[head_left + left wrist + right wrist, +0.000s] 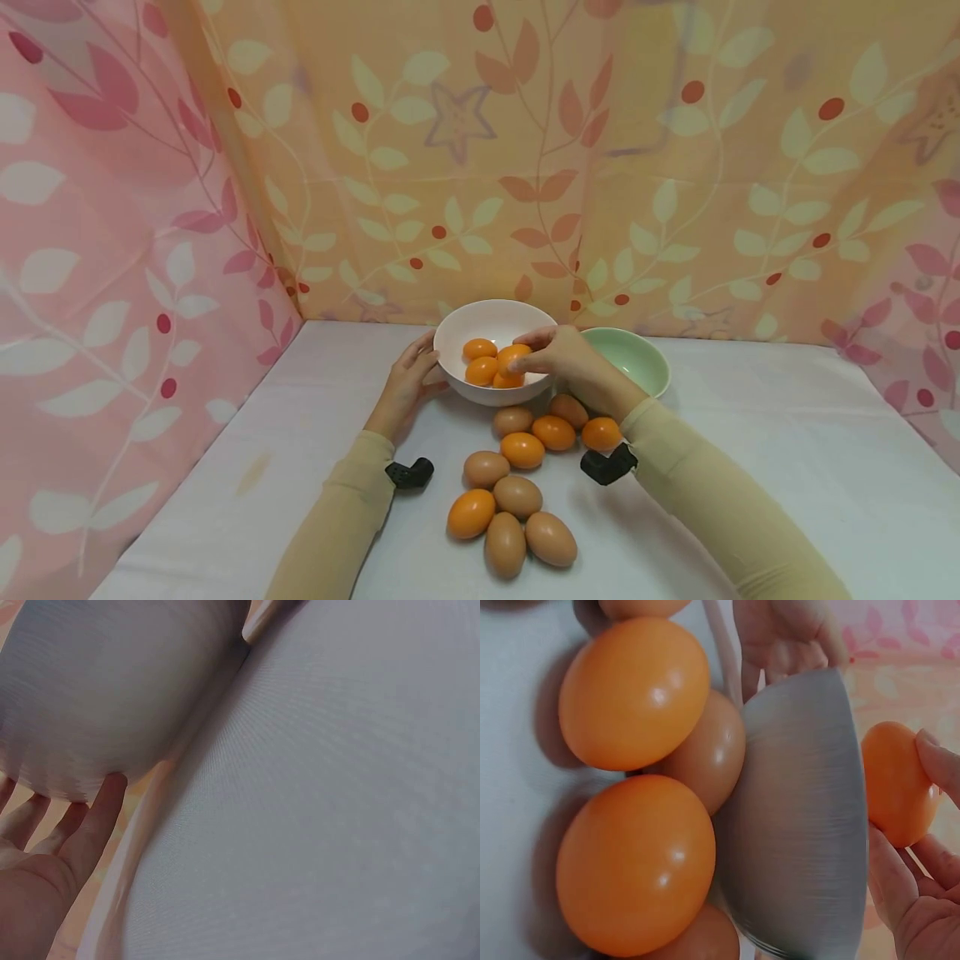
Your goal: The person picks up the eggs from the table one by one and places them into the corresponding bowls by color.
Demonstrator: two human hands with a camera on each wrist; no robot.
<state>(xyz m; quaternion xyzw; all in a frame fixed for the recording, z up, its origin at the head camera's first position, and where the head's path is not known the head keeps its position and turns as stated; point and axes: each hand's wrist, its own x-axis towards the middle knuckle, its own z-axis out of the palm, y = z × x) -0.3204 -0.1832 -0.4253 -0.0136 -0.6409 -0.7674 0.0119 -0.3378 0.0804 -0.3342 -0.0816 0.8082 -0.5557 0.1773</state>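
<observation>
My right hand [573,367] pinches an orange egg [901,784] between thumb and fingers, above the near right side of a white bowl [487,395]. Inside the bowl lie 3 other orange eggs [480,372], one partly hidden under the held egg. On the bowl's left side rests my left hand [405,383]; the left wrist view shows its extended fingertips against the bowl's outer wall [112,690]. In front of the bowl, several brown eggs [517,497] and orange eggs [522,450] lie loosely grouped on the table.
A light green bowl [647,360] stands just right of the white bowl, partly hidden behind my right hand and forearm. The table [787,467] has a white cover. Patterned cloth [465,208] hangs behind it and at both sides.
</observation>
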